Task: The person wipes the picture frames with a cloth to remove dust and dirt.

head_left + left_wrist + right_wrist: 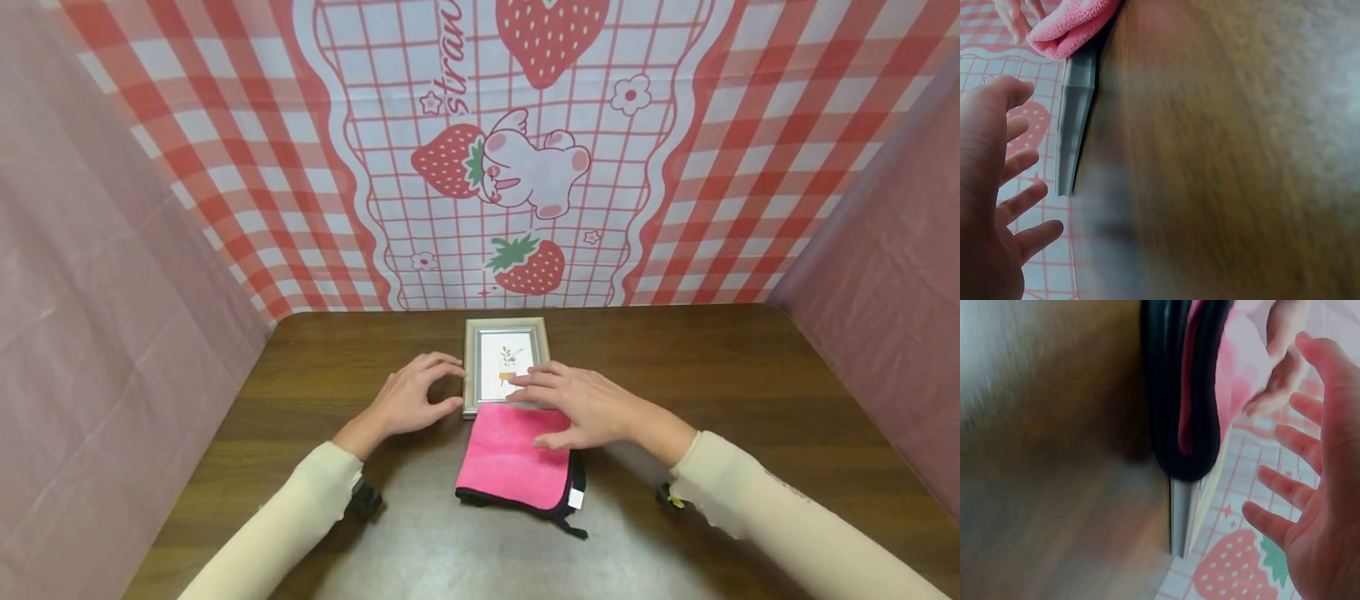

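Observation:
A small silver picture frame (507,360) lies flat on the brown table (750,392). A folded pink cloth (510,458) with black trim lies in front of it and overlaps its near edge. My left hand (438,387) sits just left of the frame with its fingers arched toward the frame's edge and holds nothing. In the left wrist view its fingers (1019,206) are spread, apart from the frame's side (1075,125). My right hand (555,408) hovers with straight fingers over the cloth's far edge and the frame's lower part. The right wrist view shows its spread fingers (1297,487) beside the cloth (1191,394).
A red-checked strawberry backdrop (525,167) hangs behind the table, and pink sheets (90,292) close in both sides. Bare wood lies to the left and right of the frame and toward the front edge.

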Action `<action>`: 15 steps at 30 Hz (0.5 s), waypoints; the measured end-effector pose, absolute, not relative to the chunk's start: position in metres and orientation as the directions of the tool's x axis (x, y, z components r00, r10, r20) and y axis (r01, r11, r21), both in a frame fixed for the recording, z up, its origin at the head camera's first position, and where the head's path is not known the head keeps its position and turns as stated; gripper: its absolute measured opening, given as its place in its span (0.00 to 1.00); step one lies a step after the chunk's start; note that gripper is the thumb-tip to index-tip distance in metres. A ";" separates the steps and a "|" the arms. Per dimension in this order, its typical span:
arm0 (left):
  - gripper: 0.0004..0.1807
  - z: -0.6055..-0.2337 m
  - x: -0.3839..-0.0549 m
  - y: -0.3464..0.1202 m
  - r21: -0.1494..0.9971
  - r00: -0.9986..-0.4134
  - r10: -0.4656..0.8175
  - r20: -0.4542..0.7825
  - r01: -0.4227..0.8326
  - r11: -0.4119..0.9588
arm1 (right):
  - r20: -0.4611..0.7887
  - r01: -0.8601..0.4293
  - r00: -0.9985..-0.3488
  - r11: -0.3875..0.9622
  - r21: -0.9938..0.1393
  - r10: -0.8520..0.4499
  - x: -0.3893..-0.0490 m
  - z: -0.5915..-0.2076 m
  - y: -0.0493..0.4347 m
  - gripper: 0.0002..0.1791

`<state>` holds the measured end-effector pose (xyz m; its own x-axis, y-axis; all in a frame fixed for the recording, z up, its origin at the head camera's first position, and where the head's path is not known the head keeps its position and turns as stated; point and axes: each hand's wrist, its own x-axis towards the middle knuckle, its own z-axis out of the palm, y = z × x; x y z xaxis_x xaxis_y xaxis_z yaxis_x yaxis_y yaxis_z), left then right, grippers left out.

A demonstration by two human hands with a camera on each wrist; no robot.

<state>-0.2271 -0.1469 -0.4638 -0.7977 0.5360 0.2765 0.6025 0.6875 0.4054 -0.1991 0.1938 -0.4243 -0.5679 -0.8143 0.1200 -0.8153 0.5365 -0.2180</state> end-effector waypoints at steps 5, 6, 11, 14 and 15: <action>0.27 -0.468 -0.235 -0.143 0.440 -0.790 0.562 0.244 0.607 0.662 | 0.070 -0.831 -0.548 0.533 -0.158 -0.833 -0.182 -0.427 0.187 0.44; 0.27 -0.468 -0.236 -0.143 0.446 -0.788 0.569 0.237 0.608 0.657 | 0.057 -0.838 -0.539 0.528 -0.141 -0.840 -0.179 -0.427 0.185 0.45; 0.27 -0.470 -0.239 -0.142 0.460 -0.776 0.595 0.208 0.615 0.641 | 0.065 -0.884 -0.468 0.468 -0.024 -0.881 -0.164 -0.431 0.177 0.47; 0.27 -0.472 -0.241 -0.142 0.464 -0.761 0.611 0.220 0.632 0.620 | 0.061 -0.893 -0.450 0.451 0.005 -0.891 -0.158 -0.434 0.175 0.47; 0.28 -0.479 -0.248 -0.145 0.464 -0.742 0.626 0.239 0.654 0.597 | 0.053 -0.893 -0.449 0.450 0.007 -0.892 -0.156 -0.435 0.174 0.47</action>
<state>-0.2475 -0.1449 -0.4792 -0.7419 0.6264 0.2390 0.6539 0.5973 0.4644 -0.1560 0.1741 -0.4345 -0.4491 -0.8919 0.0527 -0.8930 0.4501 0.0075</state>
